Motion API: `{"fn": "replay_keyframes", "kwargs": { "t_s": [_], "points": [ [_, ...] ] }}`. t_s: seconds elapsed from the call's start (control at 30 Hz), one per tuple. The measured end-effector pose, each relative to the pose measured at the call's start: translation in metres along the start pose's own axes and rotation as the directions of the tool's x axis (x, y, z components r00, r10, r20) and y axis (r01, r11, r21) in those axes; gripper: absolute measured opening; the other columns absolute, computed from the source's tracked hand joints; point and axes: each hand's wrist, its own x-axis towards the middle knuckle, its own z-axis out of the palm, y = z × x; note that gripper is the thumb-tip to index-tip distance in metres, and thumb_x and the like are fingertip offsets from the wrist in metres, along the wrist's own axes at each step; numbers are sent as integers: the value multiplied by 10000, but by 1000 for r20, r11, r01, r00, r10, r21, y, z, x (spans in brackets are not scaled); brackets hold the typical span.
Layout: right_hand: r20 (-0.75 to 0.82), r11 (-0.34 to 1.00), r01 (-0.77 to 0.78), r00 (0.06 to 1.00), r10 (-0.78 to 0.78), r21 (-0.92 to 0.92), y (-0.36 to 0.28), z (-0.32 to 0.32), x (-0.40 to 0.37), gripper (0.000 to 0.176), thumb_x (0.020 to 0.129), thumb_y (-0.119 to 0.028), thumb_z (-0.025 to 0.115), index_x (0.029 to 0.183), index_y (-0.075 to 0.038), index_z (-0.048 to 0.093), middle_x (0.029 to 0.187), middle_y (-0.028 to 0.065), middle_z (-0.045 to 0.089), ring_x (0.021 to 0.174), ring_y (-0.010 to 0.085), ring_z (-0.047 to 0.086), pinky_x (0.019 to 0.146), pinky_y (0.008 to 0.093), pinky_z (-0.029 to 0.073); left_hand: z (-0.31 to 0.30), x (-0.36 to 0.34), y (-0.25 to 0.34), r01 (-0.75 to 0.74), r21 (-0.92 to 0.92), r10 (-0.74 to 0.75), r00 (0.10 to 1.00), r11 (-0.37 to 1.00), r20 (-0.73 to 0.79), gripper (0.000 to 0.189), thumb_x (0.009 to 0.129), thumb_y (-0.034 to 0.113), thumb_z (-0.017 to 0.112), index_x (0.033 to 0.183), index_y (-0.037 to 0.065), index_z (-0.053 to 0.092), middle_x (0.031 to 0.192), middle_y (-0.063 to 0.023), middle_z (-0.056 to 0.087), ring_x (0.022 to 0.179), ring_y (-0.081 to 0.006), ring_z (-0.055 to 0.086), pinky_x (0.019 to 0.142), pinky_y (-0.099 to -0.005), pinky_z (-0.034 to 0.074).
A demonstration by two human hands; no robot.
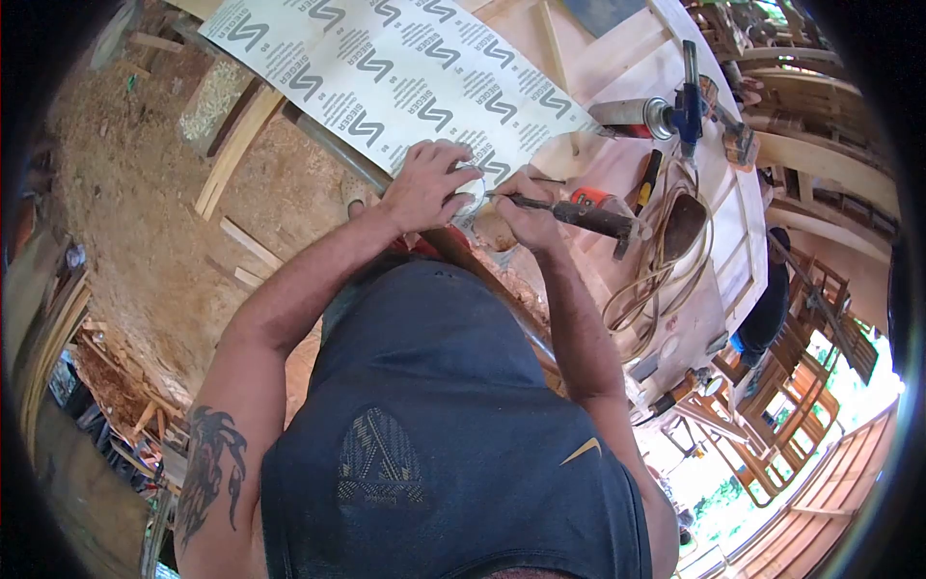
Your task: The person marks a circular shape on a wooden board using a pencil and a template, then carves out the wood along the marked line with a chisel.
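Observation:
My left hand (431,185) is curled over a small round, pale object (472,188) at the near edge of the printed white sheet (395,72). Just to the right, my right hand (529,210) is closed round a thin dark tool (526,201), its tip close to the round object. The kind of tool is too small to tell. Beyond my right hand lies a dark cylindrical tool (593,218), with an orange-red item (590,197) beside it.
A spray can (627,116) and a blue clamp-like tool (689,116) are at the upper right. Coiled cord (666,261) and a yellow-black tool (648,181) lie on the worktop. Wood strips (241,145) are on the dirt floor at left.

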Motion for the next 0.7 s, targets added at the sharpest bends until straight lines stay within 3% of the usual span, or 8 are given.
{"fn": "replay_keyframes", "kwargs": {
  "t_s": [0.3,0.4,0.5,0.6,0.7],
  "points": [
    [15,995,88,996,-87,-57,1,-2,4,52,834,-57,675,863,-17,661,736,45,616,709,119,571,644,317,478,1,-1,0,3,14,-3,1000,1000,0,384,845,246,754,1214,156,692,1323,-100,573,1261,-308,507,1079,-476,354],
    [48,996,-5,999,9,-85,-7,-2,8,53,835,-65,661,855,-18,646,728,46,600,704,120,557,640,314,470,2,-1,-1,2,8,-2,1000,1000,5,381,844,246,753,1208,152,692,1323,-102,574,1262,-307,507,1080,-477,355],
    [31,992,123,992,-123,4,-21,-3,7,54,823,-67,640,798,-21,629,749,41,580,732,111,543,664,313,466,2,-1,-2,7,9,-8,1000,1000,20,386,853,260,755,1222,166,697,1331,-102,573,1256,-315,510,1055,-483,371],
    [43,977,202,979,-200,-68,-15,-2,10,95,841,-96,640,798,-26,592,708,49,575,689,113,529,631,324,458,2,-1,-3,1,8,-1,1000,1000,10,396,852,263,760,1233,174,700,1331,-101,573,1252,-320,512,1045,-487,378],
    [78,992,120,990,-115,-51,-16,-2,8,102,841,-103,638,796,-30,583,707,46,567,690,114,522,634,329,454,1,-1,-2,1,4,-1,1000,1000,13,404,842,257,765,1233,174,701,1326,-101,574,1252,-319,513,1048,-489,378]
  ]
}}
